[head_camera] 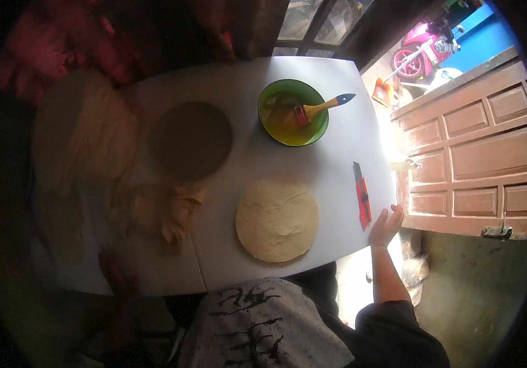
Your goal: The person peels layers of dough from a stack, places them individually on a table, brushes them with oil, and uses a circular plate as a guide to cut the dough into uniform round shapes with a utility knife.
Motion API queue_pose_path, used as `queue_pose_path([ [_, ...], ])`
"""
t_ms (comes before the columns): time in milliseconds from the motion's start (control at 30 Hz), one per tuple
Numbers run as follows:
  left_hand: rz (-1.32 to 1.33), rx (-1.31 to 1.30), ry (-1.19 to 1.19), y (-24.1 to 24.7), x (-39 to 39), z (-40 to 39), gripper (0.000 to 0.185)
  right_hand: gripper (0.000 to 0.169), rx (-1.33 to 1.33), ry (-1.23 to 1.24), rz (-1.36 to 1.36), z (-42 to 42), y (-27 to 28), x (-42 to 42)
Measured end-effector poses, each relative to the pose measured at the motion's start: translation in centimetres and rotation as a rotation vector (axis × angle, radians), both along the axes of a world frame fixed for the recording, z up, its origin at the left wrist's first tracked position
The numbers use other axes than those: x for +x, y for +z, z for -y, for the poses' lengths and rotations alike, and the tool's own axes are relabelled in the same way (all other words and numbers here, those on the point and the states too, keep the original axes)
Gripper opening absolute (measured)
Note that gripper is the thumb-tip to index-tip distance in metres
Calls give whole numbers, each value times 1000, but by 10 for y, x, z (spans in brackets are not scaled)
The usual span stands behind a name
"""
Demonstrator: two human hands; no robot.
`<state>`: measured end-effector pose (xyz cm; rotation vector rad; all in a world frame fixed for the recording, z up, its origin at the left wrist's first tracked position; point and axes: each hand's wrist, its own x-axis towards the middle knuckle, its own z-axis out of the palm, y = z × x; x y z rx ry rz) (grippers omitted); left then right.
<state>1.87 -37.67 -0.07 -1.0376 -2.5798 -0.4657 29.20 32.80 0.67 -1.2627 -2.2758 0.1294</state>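
My right hand (386, 225) rests at the right edge of the white table (226, 271), beside a red snap-off utility knife (363, 202), with nothing visible in it. On the dim left side, my left hand (118, 276) is at the near edge of the table; its fingers are too dark and blurred to read. A flat round tan piece (277, 221), dough-like in look, lies before me. Beyond it stands a green bowl (263, 110) of yellowish liquid, a paintbrush (321, 109) leaning in it. Crumpled tan pieces (180, 211) lie to the left.
A dark round shape (192, 140) lies left of the bowl, near a large tan heap or stack (84, 133) at the far left. Past the table's right edge is a brown panelled door (489, 152). A pink motor scooter (424, 53) stands outside.
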Motion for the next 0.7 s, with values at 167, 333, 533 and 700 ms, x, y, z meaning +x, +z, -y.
queue_pose_path([
  [167, 124, 17, 77, -4, 5, -6, 60, 46, 1, 18, -44, 7, 1, 6],
  [333, -84, -399, 143, -49, -12, 49, 54, 43, 79, 90, -81, -6, -8, 13],
  [533, -355, -344, 113, -45, -21, 21, 56, 37, 186, 21, -175, -2, -7, -12],
  [700, -218, -301, 92, -27, -30, 5, 58, 36, 243, -8, -274, -11, -14, -8],
])
